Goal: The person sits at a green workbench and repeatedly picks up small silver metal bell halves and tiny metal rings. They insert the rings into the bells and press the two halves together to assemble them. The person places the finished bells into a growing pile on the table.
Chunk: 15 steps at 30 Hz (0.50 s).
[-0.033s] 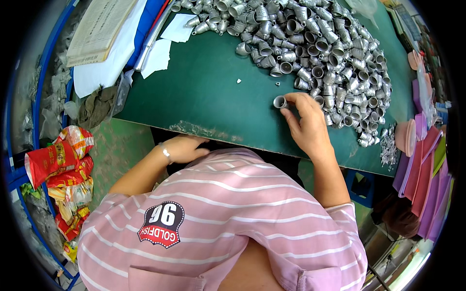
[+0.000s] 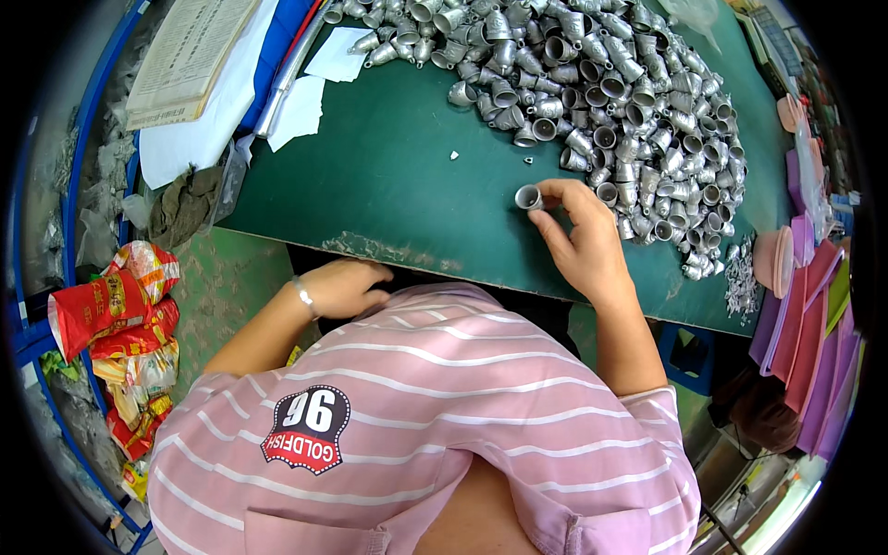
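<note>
Between the thumb and fingers of my right hand (image 2: pixel 585 236) is a small silver-grey metal bell (image 2: pixel 528 197), its hollow mouth facing up toward me. The hand is just over the green tabletop (image 2: pixel 388 176), beside a large heap of similar metal bells (image 2: pixel 638 111), several with a small loop at the closed end. My left hand (image 2: pixel 344 287), with a bracelet at the wrist, is low at the table's front edge, close to my shirt. Its thumb stands apart from the fingers and nothing shows in it; the fingertips are partly hidden in shadow.
Two tiny white bits (image 2: pixel 454 155) lie left of the heap. Small metal pieces (image 2: pixel 742 287) form a pile at the right edge. Papers (image 2: pixel 190 55) and a dark cloth (image 2: pixel 185 205) are at the left, above red packets (image 2: pixel 102 305). Pink and purple bins (image 2: pixel 814 314) stand at the right.
My right hand has shifted very slightly left with the bell. My left hand has drawn a little to the left, and its thumb has changed position slightly.
</note>
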Each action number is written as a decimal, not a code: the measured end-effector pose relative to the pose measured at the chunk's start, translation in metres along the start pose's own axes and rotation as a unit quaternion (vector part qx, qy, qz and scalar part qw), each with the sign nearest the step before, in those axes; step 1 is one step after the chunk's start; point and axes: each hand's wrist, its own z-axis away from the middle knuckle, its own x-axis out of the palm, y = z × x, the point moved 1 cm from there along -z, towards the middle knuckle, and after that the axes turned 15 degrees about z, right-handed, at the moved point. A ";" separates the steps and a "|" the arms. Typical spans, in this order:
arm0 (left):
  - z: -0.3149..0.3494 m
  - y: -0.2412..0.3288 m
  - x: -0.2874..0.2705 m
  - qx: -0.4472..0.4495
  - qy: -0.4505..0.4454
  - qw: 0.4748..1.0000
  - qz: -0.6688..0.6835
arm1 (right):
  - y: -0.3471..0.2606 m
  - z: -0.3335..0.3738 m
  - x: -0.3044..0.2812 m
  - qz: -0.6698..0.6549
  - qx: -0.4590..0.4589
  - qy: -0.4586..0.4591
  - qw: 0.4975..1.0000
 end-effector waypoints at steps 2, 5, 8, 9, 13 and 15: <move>0.023 0.033 -0.022 0.021 -0.076 0.997 -0.005 | -0.003 0.002 0.004 -0.159 0.079 -0.062 0.982; 0.027 0.067 -0.038 0.097 -0.010 0.983 0.153 | -0.008 0.000 0.015 -0.361 0.112 -0.096 0.921; -0.005 0.081 -0.025 0.171 0.163 0.840 0.488 | -0.020 -0.004 0.020 -0.439 0.099 -0.107 0.887; -0.014 0.086 -0.024 0.174 0.163 0.829 0.505 | -0.022 -0.004 0.020 -0.401 0.089 -0.094 0.907; -0.034 0.093 -0.018 0.177 0.154 0.801 0.550 | -0.029 -0.004 0.017 -0.307 0.063 -0.046 0.949; -0.037 0.095 -0.015 0.159 0.157 0.799 0.559 | -0.027 -0.002 0.020 -0.300 0.065 -0.052 0.950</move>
